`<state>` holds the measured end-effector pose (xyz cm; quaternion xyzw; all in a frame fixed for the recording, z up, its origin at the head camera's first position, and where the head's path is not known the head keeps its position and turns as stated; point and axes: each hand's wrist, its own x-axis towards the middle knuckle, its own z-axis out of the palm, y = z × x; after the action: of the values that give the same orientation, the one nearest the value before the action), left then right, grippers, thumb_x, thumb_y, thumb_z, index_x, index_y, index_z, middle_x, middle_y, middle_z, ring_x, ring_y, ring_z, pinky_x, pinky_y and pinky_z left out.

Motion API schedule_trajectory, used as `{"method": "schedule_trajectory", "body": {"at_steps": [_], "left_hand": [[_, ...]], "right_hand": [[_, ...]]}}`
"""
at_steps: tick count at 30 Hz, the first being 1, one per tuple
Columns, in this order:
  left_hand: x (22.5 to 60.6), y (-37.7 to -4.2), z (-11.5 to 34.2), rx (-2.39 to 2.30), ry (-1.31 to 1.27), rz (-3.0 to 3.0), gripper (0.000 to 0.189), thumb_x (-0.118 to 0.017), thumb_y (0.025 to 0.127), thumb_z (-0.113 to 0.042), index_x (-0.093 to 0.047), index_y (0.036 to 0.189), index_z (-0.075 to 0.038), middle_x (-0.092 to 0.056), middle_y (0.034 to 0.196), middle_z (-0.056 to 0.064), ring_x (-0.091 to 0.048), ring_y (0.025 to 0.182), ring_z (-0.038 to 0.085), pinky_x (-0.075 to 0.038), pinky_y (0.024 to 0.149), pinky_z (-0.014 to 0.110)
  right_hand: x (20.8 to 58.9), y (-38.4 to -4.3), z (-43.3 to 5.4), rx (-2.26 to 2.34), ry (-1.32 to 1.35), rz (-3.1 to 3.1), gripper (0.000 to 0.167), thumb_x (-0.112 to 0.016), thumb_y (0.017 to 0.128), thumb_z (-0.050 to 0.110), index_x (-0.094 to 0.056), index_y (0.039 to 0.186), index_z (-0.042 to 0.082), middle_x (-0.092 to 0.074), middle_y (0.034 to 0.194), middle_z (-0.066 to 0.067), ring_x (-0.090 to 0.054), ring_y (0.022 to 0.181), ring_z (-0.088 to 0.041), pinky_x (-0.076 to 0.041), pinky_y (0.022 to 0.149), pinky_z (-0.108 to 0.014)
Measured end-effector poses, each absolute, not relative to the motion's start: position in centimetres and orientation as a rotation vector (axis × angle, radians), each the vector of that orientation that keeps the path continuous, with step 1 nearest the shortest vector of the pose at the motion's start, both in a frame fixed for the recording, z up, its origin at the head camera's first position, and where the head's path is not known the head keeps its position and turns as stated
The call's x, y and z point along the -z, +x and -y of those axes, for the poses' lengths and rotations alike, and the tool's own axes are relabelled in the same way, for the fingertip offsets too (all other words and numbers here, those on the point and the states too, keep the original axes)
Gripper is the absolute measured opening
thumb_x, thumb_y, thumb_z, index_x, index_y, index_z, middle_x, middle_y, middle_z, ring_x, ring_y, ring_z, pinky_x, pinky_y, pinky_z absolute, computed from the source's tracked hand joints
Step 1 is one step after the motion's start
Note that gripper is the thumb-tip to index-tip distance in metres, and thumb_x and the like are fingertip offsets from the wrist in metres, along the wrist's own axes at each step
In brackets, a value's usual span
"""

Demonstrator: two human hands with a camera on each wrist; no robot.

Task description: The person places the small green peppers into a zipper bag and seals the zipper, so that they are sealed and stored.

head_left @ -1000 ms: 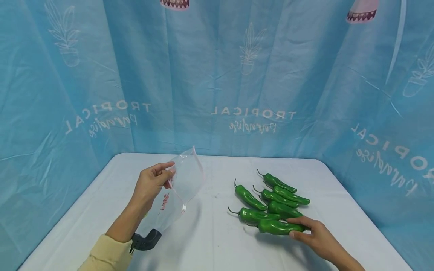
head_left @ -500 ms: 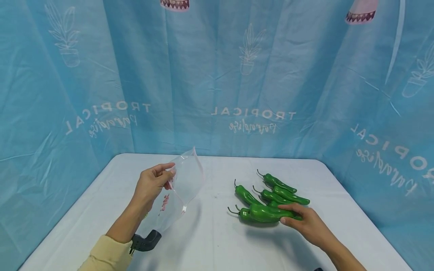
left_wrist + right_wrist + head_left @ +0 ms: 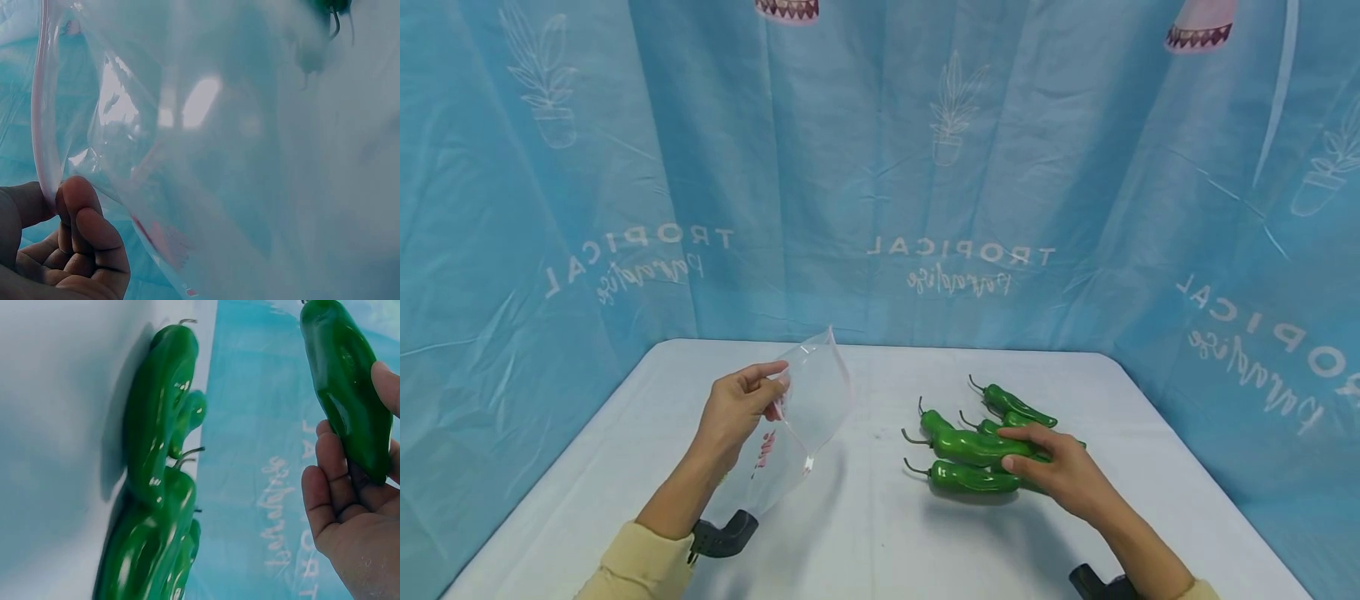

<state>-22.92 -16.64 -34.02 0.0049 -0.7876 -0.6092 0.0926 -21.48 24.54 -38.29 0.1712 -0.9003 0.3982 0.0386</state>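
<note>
Clock read from table centre, 12 at the far edge. Nearest: pale yellow sleeves at 8 and 4, a black wrist unit beside each. Table: white, smooth, a faint crease running toward 6; far corners rounded; soft shadows below both hands. Right hand at 3 — thumb and fingers closed round the blunt end of one green pepper, stem free, pointing to 9. Right wrist view shows it lifted, apart from the other peppers, which lie clustered on the table from 2 to 3, some overlapping. Left hand at 10: thumb and fingers pinch the rim of a clear bag, mouth gaping toward 2, red print on its side. Beyond — curtain, blue, creased, round the left, far and right sides; white potted plants and mirrored "TROPICAL Paradise" lettering; pink shapes with dark zigzag trim high at 11 and 1.
</note>
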Motion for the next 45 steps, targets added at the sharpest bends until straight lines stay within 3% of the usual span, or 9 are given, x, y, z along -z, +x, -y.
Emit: {"method": "schedule_trajectory", "body": {"at_steps": [5,13,22,28,36,45], "left_hand": [[34.1,-22.8,16.5,1.803,0.022,2.344,0.038,-0.058,0.093,-0.025,-0.058,0.127,-0.006,-0.059,0.074,-0.003,-0.054,0.064,0.01,-0.051,0.065,0.023],[34.2,-22.7,16.4,1.788,0.046,2.348,0.038,-0.058,0.093,-0.026,-0.058,0.126,-0.007,-0.06,0.074,-0.004,-0.055,0.065,0.011,-0.051,0.066,0.021],[34.2,-22.8,16.4,1.777,0.046,2.354,0.037,-0.058,0.093,-0.025,-0.059,0.126,-0.007,-0.06,0.073,-0.004,-0.055,0.064,0.01,-0.052,0.067,0.024],[34.2,-22.8,16.4,1.777,0.03,2.353,0.037,-0.058,0.093,-0.023,-0.059,0.125,-0.006,-0.059,0.072,-0.004,-0.055,0.063,0.01,-0.053,0.067,0.026],[34.1,-22.8,16.2,1.788,0.014,2.344,0.036,-0.058,0.093,-0.023,-0.059,0.125,-0.006,-0.058,0.071,-0.004,-0.055,0.063,0.01,-0.052,0.065,0.023],[34.0,-22.9,16.1,1.779,0.019,2.348,0.036,-0.059,0.093,-0.023,-0.059,0.125,-0.006,-0.059,0.073,-0.003,-0.055,0.064,0.011,-0.052,0.065,0.024]], "right_hand": [[37.9,-21.9,-23.3,-1.253,0.535,2.718,0.041,-0.068,0.083,0.035,-0.064,0.12,0.018,-0.063,0.12,-0.004,-0.056,0.112,-0.024,-0.049,0.08,-0.023],[37.1,-22.8,-21.6,-1.232,0.542,2.723,0.042,-0.068,0.084,0.039,-0.063,0.121,0.021,-0.063,0.121,-0.004,-0.056,0.11,-0.023,-0.048,0.083,-0.035],[35.9,-23.6,-20.2,-1.276,0.546,2.722,0.045,-0.068,0.083,0.04,-0.062,0.122,0.02,-0.064,0.114,-0.003,-0.059,0.095,-0.018,-0.049,0.08,-0.031],[35.4,-24.0,-19.3,-1.308,0.607,2.693,0.044,-0.067,0.084,0.038,-0.062,0.123,0.018,-0.063,0.12,-0.005,-0.058,0.108,-0.023,-0.05,0.083,-0.034],[35.0,-24.5,-17.5,-1.268,0.662,2.675,0.042,-0.067,0.084,0.04,-0.063,0.122,0.022,-0.063,0.123,-0.002,-0.05,0.126,-0.031,-0.044,0.097,-0.053],[34.4,-25.4,-15.8,-1.256,0.777,2.664,0.043,-0.066,0.085,0.039,-0.062,0.123,0.02,-0.063,0.122,0.0,-0.058,0.114,-0.023,-0.05,0.088,-0.04]]}}
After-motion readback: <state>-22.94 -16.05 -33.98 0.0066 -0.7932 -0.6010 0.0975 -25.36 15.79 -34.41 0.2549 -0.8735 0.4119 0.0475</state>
